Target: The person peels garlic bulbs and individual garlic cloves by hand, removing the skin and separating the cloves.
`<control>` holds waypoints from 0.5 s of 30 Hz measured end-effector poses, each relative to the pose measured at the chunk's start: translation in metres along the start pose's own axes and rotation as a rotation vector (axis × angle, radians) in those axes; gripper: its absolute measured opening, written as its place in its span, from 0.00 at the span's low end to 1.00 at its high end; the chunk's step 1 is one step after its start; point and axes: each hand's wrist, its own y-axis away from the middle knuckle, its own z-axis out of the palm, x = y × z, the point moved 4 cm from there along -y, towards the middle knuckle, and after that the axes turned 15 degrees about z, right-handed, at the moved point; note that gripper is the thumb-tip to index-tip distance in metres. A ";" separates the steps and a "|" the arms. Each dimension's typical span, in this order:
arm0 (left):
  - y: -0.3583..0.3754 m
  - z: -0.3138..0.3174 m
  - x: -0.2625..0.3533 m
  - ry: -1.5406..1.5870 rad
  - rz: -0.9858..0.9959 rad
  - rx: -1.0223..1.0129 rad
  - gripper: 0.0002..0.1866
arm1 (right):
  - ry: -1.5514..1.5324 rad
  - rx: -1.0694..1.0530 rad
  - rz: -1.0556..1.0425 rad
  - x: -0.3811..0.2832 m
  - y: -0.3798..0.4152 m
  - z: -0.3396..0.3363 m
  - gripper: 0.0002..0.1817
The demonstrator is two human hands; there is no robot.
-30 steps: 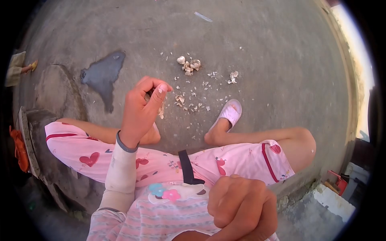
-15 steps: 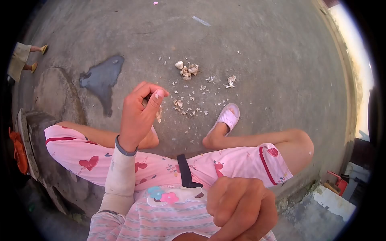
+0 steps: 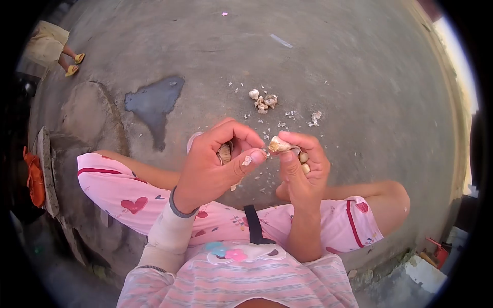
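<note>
My left hand is curled round a partly peeled garlic bulb, with a flake of skin on its thumb. Close beside it on the right, my right hand pinches a garlic clove in brownish skin between thumb and forefinger. Peeled cloves rest in the curled fingers of that same hand. Beyond both hands, a small pile of garlic lies on the concrete floor, with bits of skin scattered near it.
A wet patch darkens the floor at the left. Another person's legs in yellow sandals show at the upper left. An orange item hangs at the left edge. A red object is at the lower right.
My right hand has risen from near my lap to beside my left hand, and the clove it pinches now shows. The view has shifted, so the floor things appear further right.
</note>
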 end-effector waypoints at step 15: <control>0.007 0.012 -0.019 0.269 -0.166 0.069 0.05 | 0.005 0.031 -0.102 0.013 -0.005 0.010 0.14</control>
